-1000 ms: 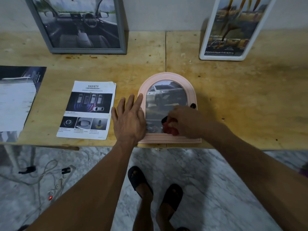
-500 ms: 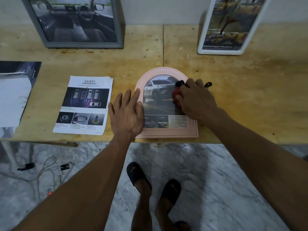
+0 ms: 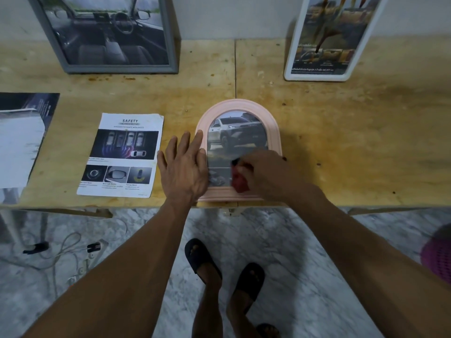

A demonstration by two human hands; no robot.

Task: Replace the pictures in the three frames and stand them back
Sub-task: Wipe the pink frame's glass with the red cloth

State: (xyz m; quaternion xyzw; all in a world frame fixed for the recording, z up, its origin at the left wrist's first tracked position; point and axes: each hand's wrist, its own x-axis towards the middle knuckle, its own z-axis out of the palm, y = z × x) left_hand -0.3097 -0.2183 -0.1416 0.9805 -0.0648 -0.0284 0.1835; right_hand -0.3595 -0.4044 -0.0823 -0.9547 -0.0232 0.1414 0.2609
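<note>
A pink arched frame (image 3: 274, 128) lies flat at the table's front edge, with a picture of a white pickup truck (image 3: 235, 132) in it. My left hand (image 3: 184, 167) rests flat on the frame's left side, fingers spread. My right hand (image 3: 266, 175) is closed around a small red and black object (image 3: 238, 180) and presses it on the lower part of the picture. A grey frame (image 3: 109, 35) with a car-interior picture and a white frame (image 3: 327, 37) stand against the wall at the back.
A "Safety" leaflet (image 3: 122, 154) lies left of the pink frame. More printed sheets (image 3: 22, 140) sit at the far left. The wooden table (image 3: 353, 142) ends just below the pink frame. Cables (image 3: 63, 250) lie on the marble floor, and a pink basket (image 3: 439, 252) is at right.
My right hand has slid with the red object from the top right of the picture down to its lower part. My left hand stays flat on the frame's left side.
</note>
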